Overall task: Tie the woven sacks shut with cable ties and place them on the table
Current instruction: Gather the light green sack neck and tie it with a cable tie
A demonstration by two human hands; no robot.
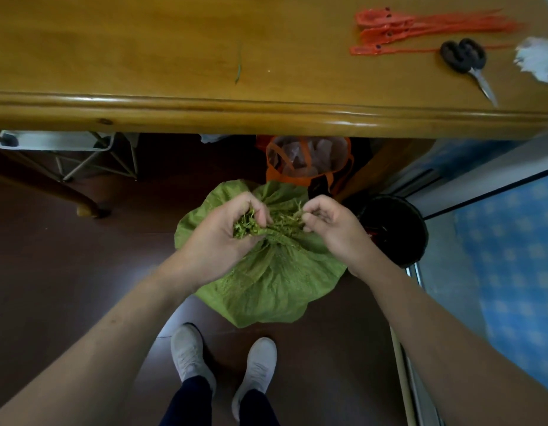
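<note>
A green woven sack [268, 281] stands on the dark floor in front of my feet, its frayed mouth bunched together at the top. My left hand [223, 235] grips the gathered mouth from the left, fingers curled round the frayed edge. My right hand [328, 226] pinches the frayed edge from the right. Several orange cable ties [398, 29] lie on the wooden table [143, 56] at the far right, away from both hands.
Black-handled scissors [468, 61] and a white crumpled thing [538, 58] lie on the table's right end. Under the table stands an orange mesh bag [306, 161], a black bucket [392, 229] to its right, a folding metal frame [66, 152] at left. My grey shoes [223, 367] stand below the sack.
</note>
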